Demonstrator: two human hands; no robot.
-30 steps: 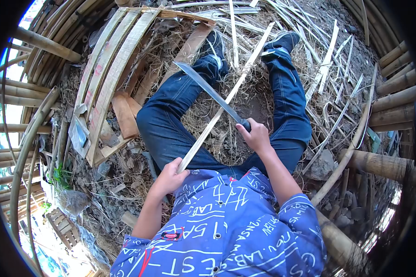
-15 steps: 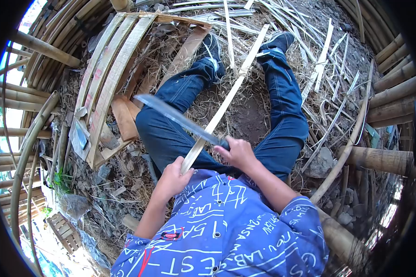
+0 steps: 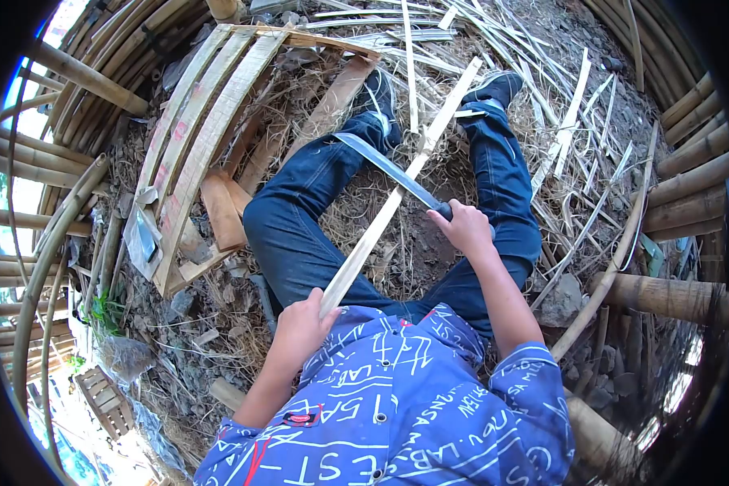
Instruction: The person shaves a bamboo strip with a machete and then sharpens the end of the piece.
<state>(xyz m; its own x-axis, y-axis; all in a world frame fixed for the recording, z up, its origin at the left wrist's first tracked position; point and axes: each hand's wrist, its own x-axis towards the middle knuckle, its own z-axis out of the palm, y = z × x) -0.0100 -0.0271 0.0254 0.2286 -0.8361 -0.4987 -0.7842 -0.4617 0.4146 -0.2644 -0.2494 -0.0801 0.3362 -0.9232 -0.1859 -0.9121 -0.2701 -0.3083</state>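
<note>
I sit on the ground with my legs in blue jeans stretched out. My left hand grips the near end of a long pale bamboo strip that runs up and away between my feet. My right hand is closed on the dark handle of a long machete. Its blade lies across the strip about halfway along, pointing up and to the left.
Split bamboo slats and wooden boards lie at my left. Loose strips and shavings cover the ground ahead. Thick bamboo poles are stacked at the right, and more poles at the left.
The machete was drawn back low toward my body half a second ago. Now it has moved forward up the strip, and my right hand is farther from me again.
</note>
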